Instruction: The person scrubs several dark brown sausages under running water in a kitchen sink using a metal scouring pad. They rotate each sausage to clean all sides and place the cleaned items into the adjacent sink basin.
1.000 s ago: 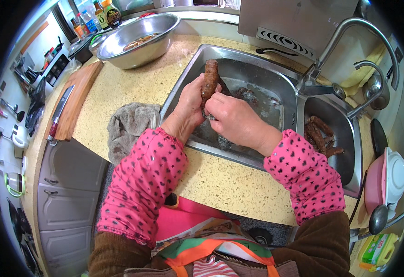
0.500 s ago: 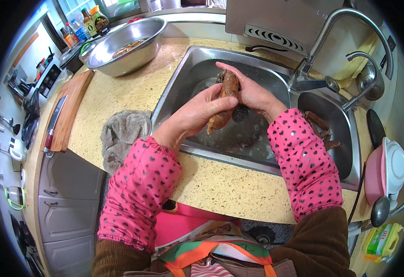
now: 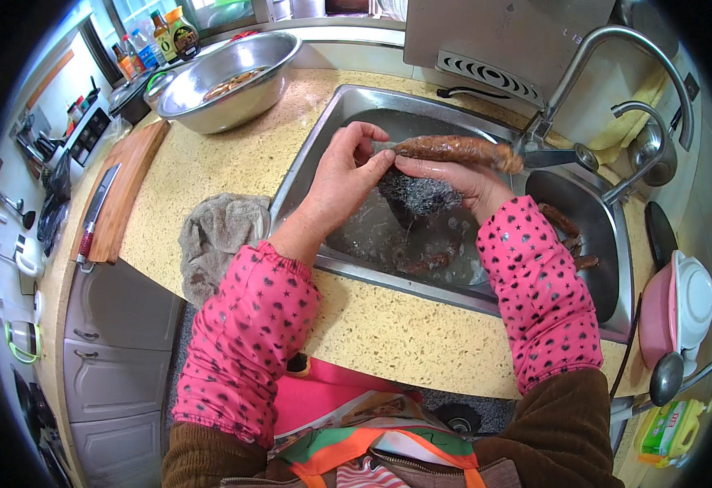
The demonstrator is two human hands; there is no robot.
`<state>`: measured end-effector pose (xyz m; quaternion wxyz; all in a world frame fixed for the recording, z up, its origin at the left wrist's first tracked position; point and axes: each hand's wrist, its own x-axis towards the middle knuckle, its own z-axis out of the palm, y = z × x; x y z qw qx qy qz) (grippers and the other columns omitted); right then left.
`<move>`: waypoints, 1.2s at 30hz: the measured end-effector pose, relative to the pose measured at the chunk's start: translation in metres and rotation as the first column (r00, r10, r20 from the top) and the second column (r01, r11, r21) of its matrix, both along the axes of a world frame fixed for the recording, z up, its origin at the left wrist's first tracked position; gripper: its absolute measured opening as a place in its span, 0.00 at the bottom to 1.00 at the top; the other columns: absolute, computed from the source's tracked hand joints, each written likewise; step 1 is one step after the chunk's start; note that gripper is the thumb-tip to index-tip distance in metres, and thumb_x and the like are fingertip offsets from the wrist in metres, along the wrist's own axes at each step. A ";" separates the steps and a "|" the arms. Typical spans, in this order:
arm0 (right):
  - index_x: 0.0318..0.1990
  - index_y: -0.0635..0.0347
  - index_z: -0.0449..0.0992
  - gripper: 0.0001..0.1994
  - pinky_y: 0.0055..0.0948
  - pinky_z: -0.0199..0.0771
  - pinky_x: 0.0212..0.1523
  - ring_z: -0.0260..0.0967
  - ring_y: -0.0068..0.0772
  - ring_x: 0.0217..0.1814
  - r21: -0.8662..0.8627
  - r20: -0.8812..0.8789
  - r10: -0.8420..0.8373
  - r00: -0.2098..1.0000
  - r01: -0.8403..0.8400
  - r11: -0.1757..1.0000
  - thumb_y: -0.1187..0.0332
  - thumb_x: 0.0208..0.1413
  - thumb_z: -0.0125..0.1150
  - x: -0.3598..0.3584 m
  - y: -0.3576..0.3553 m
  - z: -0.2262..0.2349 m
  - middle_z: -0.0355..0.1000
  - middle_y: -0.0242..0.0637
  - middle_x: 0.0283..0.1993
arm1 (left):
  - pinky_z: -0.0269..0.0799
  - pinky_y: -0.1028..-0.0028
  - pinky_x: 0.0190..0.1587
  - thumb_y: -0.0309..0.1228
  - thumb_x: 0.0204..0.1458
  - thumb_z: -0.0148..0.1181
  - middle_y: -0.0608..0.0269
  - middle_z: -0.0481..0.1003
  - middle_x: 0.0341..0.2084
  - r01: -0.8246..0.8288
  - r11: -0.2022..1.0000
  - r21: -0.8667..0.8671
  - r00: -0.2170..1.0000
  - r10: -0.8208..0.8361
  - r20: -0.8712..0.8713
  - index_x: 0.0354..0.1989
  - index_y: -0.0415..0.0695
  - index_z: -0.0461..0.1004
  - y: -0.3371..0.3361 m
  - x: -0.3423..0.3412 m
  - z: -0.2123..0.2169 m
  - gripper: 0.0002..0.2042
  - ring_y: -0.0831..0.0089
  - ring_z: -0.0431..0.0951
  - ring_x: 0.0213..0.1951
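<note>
Speckled yellow counter [image 3: 152, 187] runs right across this kitchen, and starting from the left you've got a wooden cutting board [image 3: 134, 185] with a knife [image 3: 101, 195] lying on it, then a big metal bowl [image 3: 238, 115] on the far side and a crumpled grey cloth [image 3: 224, 240] just beside the sink, nearer in. Next comes the left hand [image 3: 344, 171], up over the big basin [image 3: 404, 286], thumb and fingertips pinched narrow on the left end of a long brown root [image 3: 457, 150]. Root's clear of the cloudy water, lying more or less crosswise with its other end off to the right. Decent grip imo, since pinching just the end leaves most of the surface free, but it looks wet, so I'd keep it low over the basin in case it slips. A dark wiry scrubber [image 3: 425, 193] is right below it, bunched in the right hand [image 3: 478, 183], whose thumb lies along under the root. Those fingers are mostly hidden, so can't tell how hard they squeeze. I'd wrap the scrubber round, turn the root with the left and use short, even strokes. Far right, more brown pieces [image 3: 559, 218] sit in the smaller basin [image 3: 608, 285].
</note>
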<state>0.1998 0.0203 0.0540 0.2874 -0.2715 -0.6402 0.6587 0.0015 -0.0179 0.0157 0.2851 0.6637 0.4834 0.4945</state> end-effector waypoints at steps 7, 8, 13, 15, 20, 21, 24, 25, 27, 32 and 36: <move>0.49 0.61 0.76 0.25 0.24 0.75 0.36 0.75 0.21 0.38 -0.307 0.098 0.040 0.994 -0.008 0.952 0.50 0.54 0.66 -0.001 0.029 -0.022 0.77 0.32 0.42 | 0.66 0.73 0.51 0.33 0.62 0.46 0.66 0.69 0.49 0.417 0.869 -0.265 0.847 -0.266 0.460 0.63 0.44 0.61 -0.005 0.006 0.002 0.21 0.77 0.68 0.48; 0.49 0.62 0.76 0.25 0.24 0.74 0.36 0.74 0.21 0.38 -0.289 0.143 0.040 0.989 0.003 0.957 0.49 0.54 0.65 -0.004 0.031 -0.020 0.77 0.32 0.41 | 0.66 0.73 0.52 0.32 0.61 0.46 0.66 0.69 0.49 0.423 0.860 -0.285 0.850 -0.267 0.454 0.63 0.44 0.61 -0.005 0.005 0.003 0.21 0.77 0.69 0.48; 0.46 0.64 0.77 0.23 0.24 0.73 0.37 0.73 0.22 0.38 -0.050 0.227 0.051 0.973 -0.040 0.998 0.51 0.57 0.62 -0.009 0.032 -0.011 0.77 0.33 0.39 | 0.67 0.72 0.51 0.33 0.62 0.44 0.65 0.68 0.47 0.380 0.853 -0.359 0.842 -0.159 0.515 0.59 0.43 0.62 -0.004 0.008 -0.001 0.18 0.76 0.69 0.47; 0.44 0.67 0.78 0.20 0.26 0.73 0.39 0.73 0.23 0.39 0.141 0.235 -0.014 0.972 -0.019 0.990 0.55 0.59 0.60 -0.008 0.034 -0.013 0.77 0.33 0.39 | 0.67 0.72 0.50 0.37 0.63 0.45 0.65 0.69 0.45 0.391 0.852 -0.348 0.810 -0.138 0.570 0.57 0.42 0.64 -0.001 0.009 -0.006 0.17 0.76 0.69 0.47; 0.42 0.69 0.77 0.18 0.30 0.72 0.42 0.72 0.30 0.41 0.456 0.361 -0.140 0.922 -0.043 0.889 0.59 0.56 0.62 -0.019 0.032 -0.011 0.77 0.40 0.39 | 0.70 0.72 0.44 0.48 0.65 0.44 0.66 0.70 0.35 0.223 0.951 -0.213 0.856 -0.087 0.510 0.50 0.41 0.67 0.006 0.003 -0.021 0.21 0.76 0.71 0.37; 0.42 0.68 0.76 0.18 0.30 0.72 0.43 0.72 0.29 0.42 0.519 0.430 -0.218 0.876 -0.042 0.854 0.60 0.55 0.63 -0.015 0.038 -0.013 0.76 0.40 0.39 | 0.70 0.72 0.42 0.48 0.65 0.44 0.67 0.70 0.32 0.225 0.941 -0.254 0.831 -0.049 0.554 0.49 0.41 0.68 0.005 0.004 -0.019 0.21 0.77 0.70 0.34; 0.42 0.65 0.72 0.18 0.35 0.71 0.45 0.71 0.45 0.43 0.670 0.598 -0.455 0.660 -0.099 0.736 0.63 0.49 0.67 -0.001 0.049 -0.031 0.74 0.48 0.41 | 0.71 0.71 0.37 0.48 0.65 0.44 0.68 0.67 0.25 0.243 0.910 -0.337 0.722 0.062 0.689 0.45 0.41 0.68 0.003 0.004 -0.013 0.20 0.78 0.66 0.26; 0.44 0.65 0.72 0.19 0.37 0.71 0.46 0.71 0.49 0.44 0.656 0.644 -0.458 0.612 -0.134 0.743 0.65 0.48 0.68 0.007 0.054 -0.048 0.74 0.50 0.42 | 0.71 0.71 0.35 0.48 0.65 0.44 0.68 0.66 0.24 0.258 0.905 -0.339 0.664 0.088 0.743 0.44 0.41 0.68 0.004 0.003 -0.011 0.20 0.78 0.65 0.24; 0.48 0.66 0.69 0.20 0.41 0.72 0.50 0.70 0.53 0.50 0.597 0.778 -0.407 0.479 -0.360 0.717 0.69 0.47 0.66 0.012 0.060 -0.093 0.71 0.54 0.49 | 0.70 0.71 0.34 0.48 0.65 0.44 0.69 0.65 0.22 0.270 0.903 -0.334 0.576 0.126 0.808 0.43 0.40 0.68 0.006 0.002 -0.009 0.20 0.78 0.63 0.22; 0.51 0.66 0.68 0.20 0.44 0.70 0.55 0.67 0.55 0.58 0.416 0.894 -0.192 0.406 -0.589 0.693 0.82 0.47 0.55 -0.003 0.048 -0.124 0.68 0.56 0.54 | 0.70 0.68 0.32 0.49 0.65 0.44 0.68 0.64 0.21 0.254 0.911 -0.325 0.471 0.177 0.864 0.42 0.39 0.68 0.006 -0.008 -0.011 0.21 0.78 0.62 0.21; 0.49 0.64 0.69 0.18 0.45 0.71 0.51 0.69 0.58 0.53 0.605 0.784 -0.398 0.475 -0.448 0.658 0.77 0.49 0.59 -0.003 0.060 -0.117 0.72 0.56 0.48 | 0.68 0.71 0.29 0.47 0.65 0.44 0.66 0.65 0.23 0.318 0.879 -0.355 0.452 0.189 0.872 0.44 0.41 0.67 0.009 -0.011 -0.011 0.19 0.78 0.62 0.21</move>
